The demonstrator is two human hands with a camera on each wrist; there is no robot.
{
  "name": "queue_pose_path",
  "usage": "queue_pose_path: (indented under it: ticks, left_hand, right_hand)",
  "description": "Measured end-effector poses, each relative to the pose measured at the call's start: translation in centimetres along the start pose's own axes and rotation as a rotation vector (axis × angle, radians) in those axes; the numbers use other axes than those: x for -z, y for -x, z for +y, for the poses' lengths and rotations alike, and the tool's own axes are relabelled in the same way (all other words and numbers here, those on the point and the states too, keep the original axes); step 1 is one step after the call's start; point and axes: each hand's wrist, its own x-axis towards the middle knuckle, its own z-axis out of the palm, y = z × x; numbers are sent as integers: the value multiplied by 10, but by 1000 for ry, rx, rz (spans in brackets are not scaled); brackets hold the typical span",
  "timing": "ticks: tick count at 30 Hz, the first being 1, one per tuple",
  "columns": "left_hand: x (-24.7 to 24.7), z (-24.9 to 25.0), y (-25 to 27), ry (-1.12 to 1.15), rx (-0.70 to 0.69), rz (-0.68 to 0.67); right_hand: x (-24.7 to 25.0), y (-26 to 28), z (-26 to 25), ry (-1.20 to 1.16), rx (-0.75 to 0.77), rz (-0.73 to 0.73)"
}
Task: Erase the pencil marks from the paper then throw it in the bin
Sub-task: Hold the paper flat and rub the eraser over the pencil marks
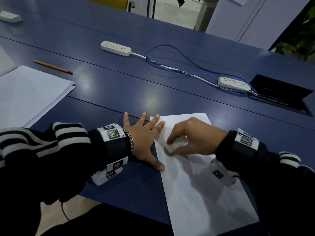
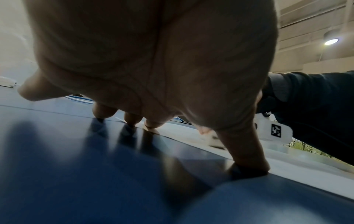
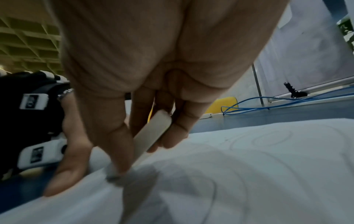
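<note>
A white sheet of paper (image 1: 201,188) lies on the blue table (image 1: 119,92) in front of me, with faint curved pencil lines (image 3: 268,139) on it. My left hand (image 1: 144,142) lies flat with spread fingers, thumb and fingertips pressing the paper's left edge (image 2: 287,171). My right hand (image 1: 184,142) pinches a white eraser (image 1: 173,146) between thumb and fingers, its lower end touching the paper (image 3: 210,189) near the left edge. In the right wrist view the eraser (image 3: 153,133) stands tilted. No bin is in view.
A stack of white sheets (image 1: 29,94) lies at the left, with a yellow pencil (image 1: 52,67) beyond it. Two white power strips (image 1: 115,48) (image 1: 233,83) and blue cables (image 1: 170,65) cross the far table. An open cable hatch (image 1: 281,94) sits at the right.
</note>
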Motion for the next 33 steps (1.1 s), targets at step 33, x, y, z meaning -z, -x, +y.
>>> queue_pose_path:
  ticks: [33]
  left_hand:
    - [0,1,1,-20,45,18]
  right_hand:
    - [5,4,-4,21,-18,-45]
